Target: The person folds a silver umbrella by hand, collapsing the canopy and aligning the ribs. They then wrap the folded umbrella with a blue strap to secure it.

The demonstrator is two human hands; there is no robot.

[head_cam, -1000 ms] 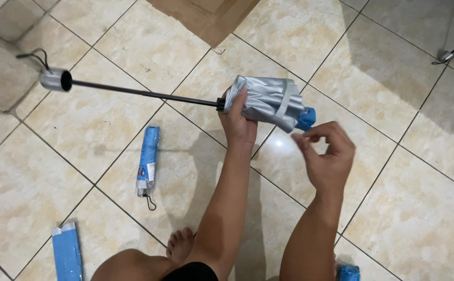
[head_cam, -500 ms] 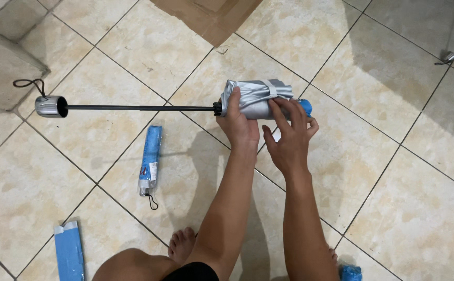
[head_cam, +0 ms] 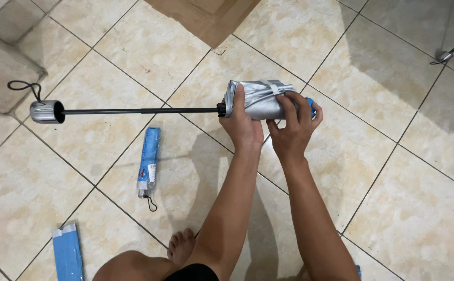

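I hold a folded umbrella with a silver canopy (head_cam: 261,101) above the tiled floor. My left hand (head_cam: 243,122) grips the canopy's left end, where the black shaft (head_cam: 138,110) comes out. That shaft runs left, fully extended, to a silver handle (head_cam: 45,111) with a black wrist loop. My right hand (head_cam: 294,127) wraps the canopy's right part, fingers curled over the top, next to a blue bit at the tip (head_cam: 310,106). A strap crosses the canopy near its top.
A folded blue umbrella (head_cam: 149,161) lies on the tiles below the shaft. A blue sleeve (head_cam: 68,252) lies at the bottom left. Brown cardboard (head_cam: 206,18) sits at the top. Another umbrella's handle end (head_cam: 445,54) shows at the top right. My bare foot (head_cam: 181,244) rests below.
My right hand moved from beside the blue tip onto the canopy and closed around it. The shaft swung from slanted to level, and the handle dropped lower at the left.
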